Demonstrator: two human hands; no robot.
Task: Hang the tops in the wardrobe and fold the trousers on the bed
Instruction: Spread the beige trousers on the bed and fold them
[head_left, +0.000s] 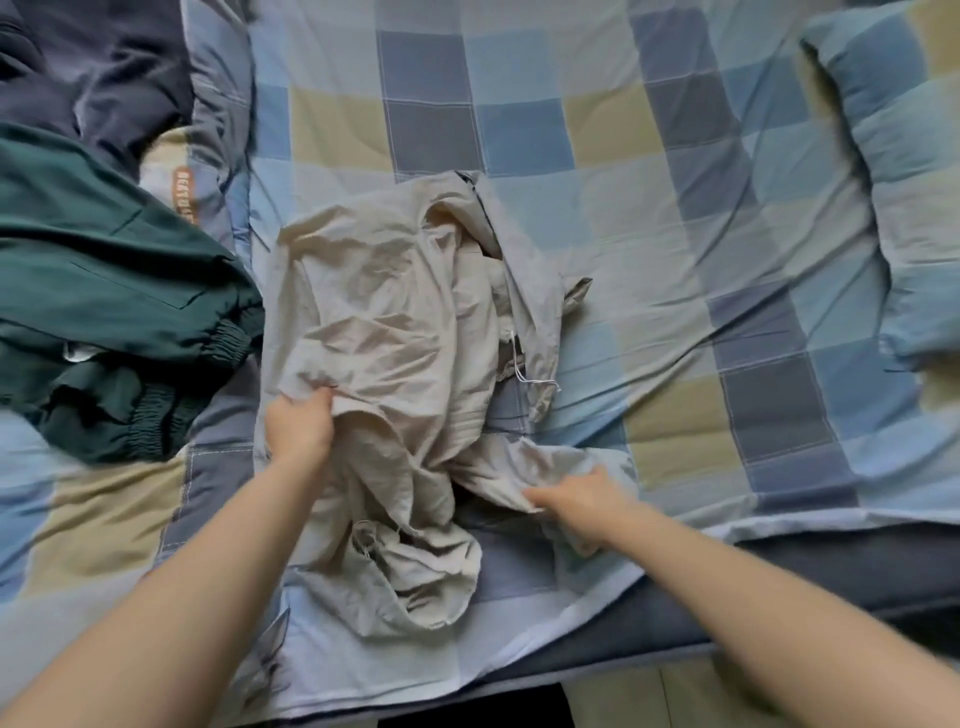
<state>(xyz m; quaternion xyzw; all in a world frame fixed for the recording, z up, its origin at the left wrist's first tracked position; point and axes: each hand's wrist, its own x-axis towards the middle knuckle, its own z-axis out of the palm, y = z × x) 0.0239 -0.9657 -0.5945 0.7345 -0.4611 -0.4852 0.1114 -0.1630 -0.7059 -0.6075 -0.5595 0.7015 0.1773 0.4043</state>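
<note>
A crumpled beige garment (395, 332) lies in a heap in the middle of the bed (597, 156), which has a checked blue, grey and tan cover. My left hand (298, 423) grips a fold of the beige cloth at the heap's left edge. My right hand (582, 496) pinches another part of the same cloth at the heap's lower right. A loose white thread hangs from the garment's right side. Whether it is a top or trousers cannot be told.
A dark green garment with elastic cuffs (104, 312) lies bunched at the left. A navy garment (93, 67) lies at the top left. A checked pillow (898, 156) sits at the right. The bed's front edge runs along the bottom right.
</note>
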